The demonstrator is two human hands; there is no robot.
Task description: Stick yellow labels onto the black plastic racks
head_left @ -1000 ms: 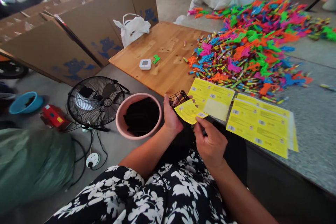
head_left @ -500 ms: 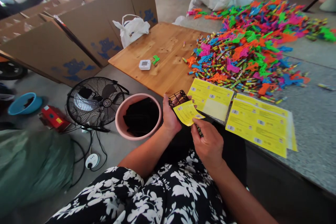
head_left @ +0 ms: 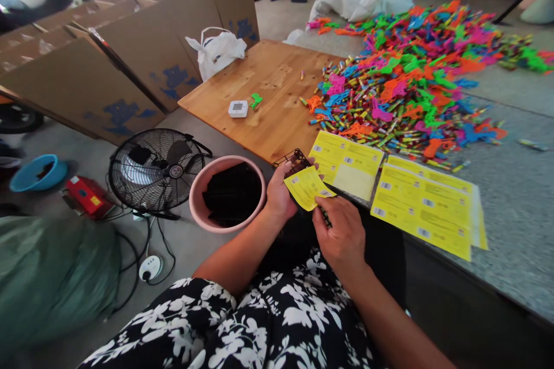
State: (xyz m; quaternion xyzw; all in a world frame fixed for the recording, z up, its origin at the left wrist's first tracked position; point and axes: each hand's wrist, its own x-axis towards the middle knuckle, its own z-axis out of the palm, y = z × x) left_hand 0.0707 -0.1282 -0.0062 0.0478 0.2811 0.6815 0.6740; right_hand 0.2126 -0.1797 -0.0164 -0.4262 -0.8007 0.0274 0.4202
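My left hand is closed around a black plastic frame with an open grid, held over my lap. Across its near part lies a yellow sticker label with small print and a barcode. My right hand pinches the label's lower right corner between thumb and fingers. How much of the label touches the frame I cannot tell. Beside my hands, yellow label sheets lie on the grey surface; another yellow sheet with a pale patch where labels are gone lies nearer.
A heap of colourful plastic toy pieces covers the right side. A pink tub of black parts stands left of my hands, near a black fan. The wooden board bears a white digital device and a green piece.
Both hands have shifted slightly down and left with the frame and label. The label now lies a little flatter over the frame.
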